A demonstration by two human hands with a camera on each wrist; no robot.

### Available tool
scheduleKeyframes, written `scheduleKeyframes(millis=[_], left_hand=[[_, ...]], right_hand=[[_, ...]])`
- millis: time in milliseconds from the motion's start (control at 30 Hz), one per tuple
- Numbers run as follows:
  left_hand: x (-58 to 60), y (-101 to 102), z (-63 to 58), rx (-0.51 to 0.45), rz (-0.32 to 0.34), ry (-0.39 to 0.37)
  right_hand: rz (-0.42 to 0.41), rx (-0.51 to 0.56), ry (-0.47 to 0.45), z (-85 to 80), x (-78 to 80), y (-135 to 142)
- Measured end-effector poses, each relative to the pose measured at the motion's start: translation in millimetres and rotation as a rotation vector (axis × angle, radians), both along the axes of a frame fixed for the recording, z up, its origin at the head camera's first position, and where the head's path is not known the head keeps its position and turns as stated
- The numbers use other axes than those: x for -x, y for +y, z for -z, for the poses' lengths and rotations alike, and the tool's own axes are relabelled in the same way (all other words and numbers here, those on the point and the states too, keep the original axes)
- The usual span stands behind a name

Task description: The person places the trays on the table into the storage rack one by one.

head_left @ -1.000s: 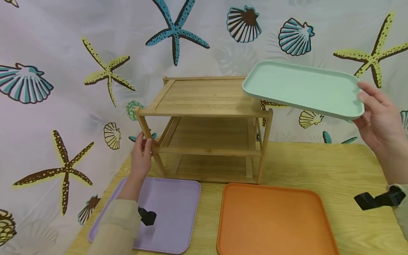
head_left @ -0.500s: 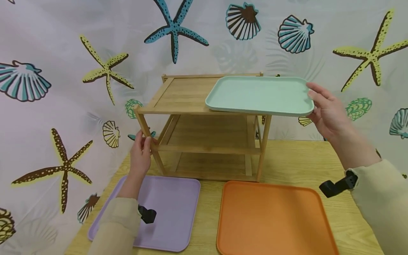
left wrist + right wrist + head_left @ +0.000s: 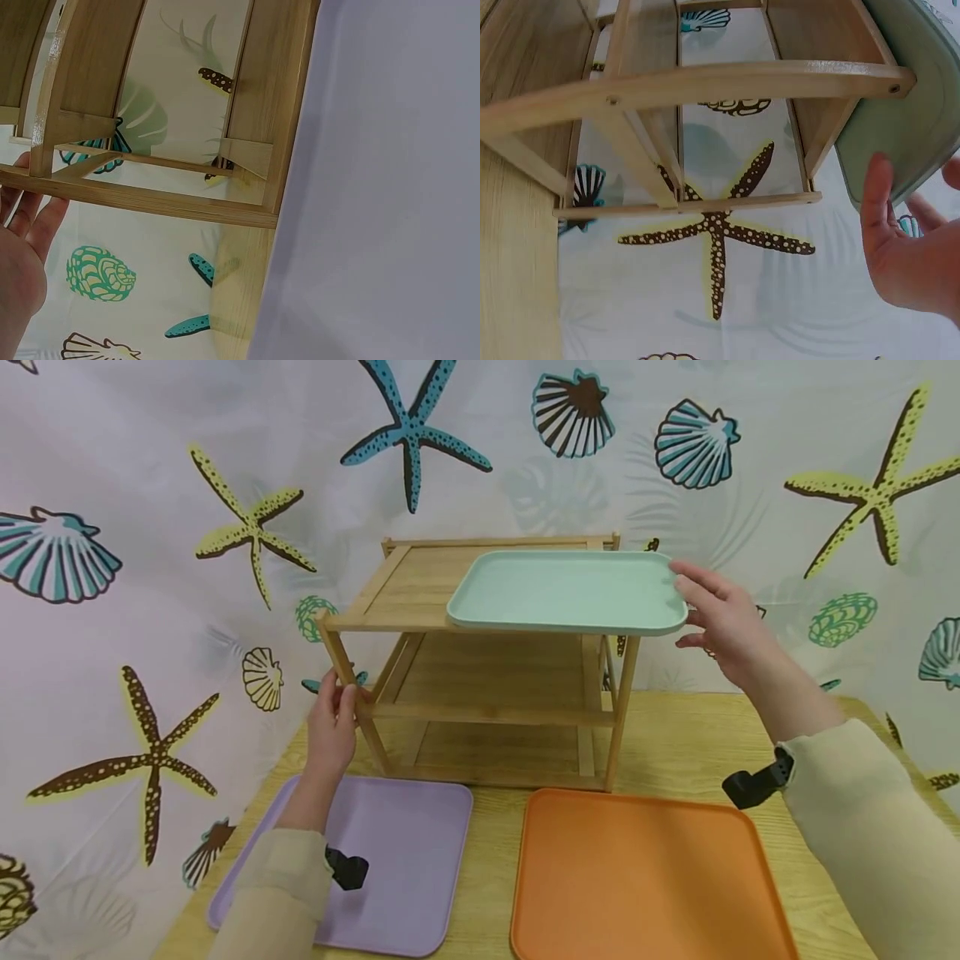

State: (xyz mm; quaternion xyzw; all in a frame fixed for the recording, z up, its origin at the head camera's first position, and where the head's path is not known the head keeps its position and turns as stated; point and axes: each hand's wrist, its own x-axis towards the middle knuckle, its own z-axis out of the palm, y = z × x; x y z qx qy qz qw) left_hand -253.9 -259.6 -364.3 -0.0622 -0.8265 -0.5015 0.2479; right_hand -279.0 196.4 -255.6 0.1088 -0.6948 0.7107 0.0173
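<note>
A mint green tray (image 3: 562, 589) lies across the right part of the top shelf of a wooden three-tier rack (image 3: 480, 717), its right end jutting past the rack's side. My right hand (image 3: 731, 627) is at that end, fingers spread loosely about the rim. Two fingertips touch the rim from above and a lower finger stands apart beneath it; the right wrist view shows this finger (image 3: 877, 184) before the tray's underside (image 3: 900, 120). My left hand (image 3: 332, 727) holds the rack's front left post, fingers behind it and thumb in front.
On the wooden table (image 3: 697, 743) before the rack lie a purple tray (image 3: 405, 860) at left, partly under my left forearm, and an orange tray (image 3: 645, 877) at right. A white curtain (image 3: 487, 502) printed with starfish and shells hangs close behind and on the left.
The mint tray has come left and down from the air at right onto the rack's top. My right hand moved left with it and its fingers have loosened. The left hand stays put.
</note>
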Motion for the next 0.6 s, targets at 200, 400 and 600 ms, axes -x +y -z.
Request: scheduleKeyframes(millis=[200, 400, 600], left_hand=[[-1.0, 0.3, 1.5, -0.015, -0.002, -0.014], [-1.5, 0.0, 2.2, -0.002, -0.013, -0.001], [0.3, 1.5, 1.1, 0.009, -0.007, 0.023]], right_hand=[[0.099, -0.260, 0.262, 9.0, -15.3, 5.1], [0.071, -0.289, 0.366, 15.2, -30.3, 4.8], [0.105, -0.280, 0.421, 14.0, -32.0, -1.5]])
